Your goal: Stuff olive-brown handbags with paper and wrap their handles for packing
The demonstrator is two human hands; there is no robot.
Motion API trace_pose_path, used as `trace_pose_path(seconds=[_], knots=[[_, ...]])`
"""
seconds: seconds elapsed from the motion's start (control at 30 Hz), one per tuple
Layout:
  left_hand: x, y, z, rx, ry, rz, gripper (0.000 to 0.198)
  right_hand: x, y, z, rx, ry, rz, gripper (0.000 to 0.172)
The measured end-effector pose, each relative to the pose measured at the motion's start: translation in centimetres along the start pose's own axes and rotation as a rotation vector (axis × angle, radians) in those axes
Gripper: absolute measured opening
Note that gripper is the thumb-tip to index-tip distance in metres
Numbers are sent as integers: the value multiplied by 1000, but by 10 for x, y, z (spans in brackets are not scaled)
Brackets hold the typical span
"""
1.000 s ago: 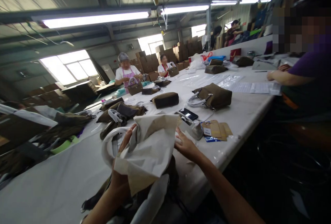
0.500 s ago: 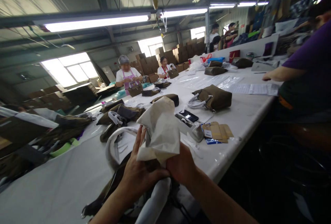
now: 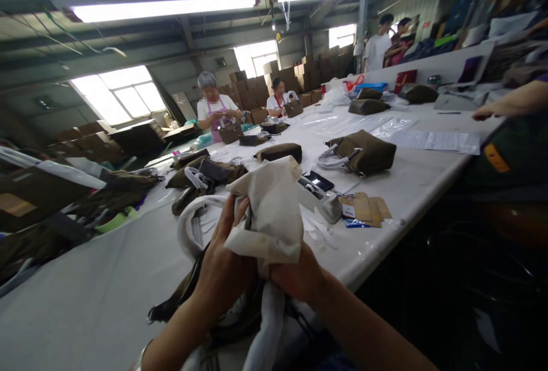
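Note:
A cream cloth (image 3: pixel 274 205), folded and creased, stands up between my hands. My left hand (image 3: pixel 225 265) is closed on its left side, fingers behind the fold. Lower down on the right, my right hand (image 3: pixel 297 274) grips the same cloth, its fingertips hidden under it. Beneath both hands lies a dark olive handbag (image 3: pixel 171 307), mostly covered by my forearms. One white-wrapped handle (image 3: pixel 186 225) arches up to the left; another white-wrapped handle (image 3: pixel 270 322) runs toward me below the right hand. Whether the cloth is joined to the bag is hidden.
The white table (image 3: pixel 107 285) carries an olive handbag (image 3: pixel 370 151), a grey tape dispenser (image 3: pixel 327 205), a phone (image 3: pixel 319 181) and brown tags (image 3: pixel 368 208). More bags (image 3: pixel 205 174) lie at left. Co-workers (image 3: pixel 218 111) handle bags across the table; a person's arm (image 3: pixel 514 103) reaches in at right.
The view has tilted down and shifted slightly left. Both hands still hold the cloth, with the left hand's fingers drawn closer around it. The co-worker at right has moved toward the picture's edge.

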State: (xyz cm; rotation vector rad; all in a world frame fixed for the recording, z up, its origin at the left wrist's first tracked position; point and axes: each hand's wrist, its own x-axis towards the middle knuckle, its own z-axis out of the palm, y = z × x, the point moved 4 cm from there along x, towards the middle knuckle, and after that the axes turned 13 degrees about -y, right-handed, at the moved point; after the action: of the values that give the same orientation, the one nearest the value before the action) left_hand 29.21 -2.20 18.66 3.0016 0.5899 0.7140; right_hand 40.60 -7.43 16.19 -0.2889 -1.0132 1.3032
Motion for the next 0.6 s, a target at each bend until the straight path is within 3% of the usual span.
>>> trace_pose_path(seconds=[0.07,0.17,0.23,0.3,0.4,0.47,0.53,0.6], knots=[[-1,1,-7,-201,-95,-32,96,2,2,-4,145,59,-15,46],[-5,0,-11,-496,-250,-71,96,3,3,-11,169,113,-40,45],[-5,-1,-8,-505,-231,-105,99,2,6,-11,167,111,-30,45],[-2,-3,-3,-366,-122,-112,105,3,8,-10,124,88,-19,49],[2,-7,1,-167,26,-37,85,1,4,-14,-202,82,-49,51],[-1,-11,-4,-99,71,8,71,-3,-4,-21,-499,119,-102,43],[-8,-17,-12,-62,83,6,64,-11,-9,-34,-744,180,-144,32],[-18,-21,-16,-40,51,-5,59,-21,-8,-48,-958,248,-129,32]])
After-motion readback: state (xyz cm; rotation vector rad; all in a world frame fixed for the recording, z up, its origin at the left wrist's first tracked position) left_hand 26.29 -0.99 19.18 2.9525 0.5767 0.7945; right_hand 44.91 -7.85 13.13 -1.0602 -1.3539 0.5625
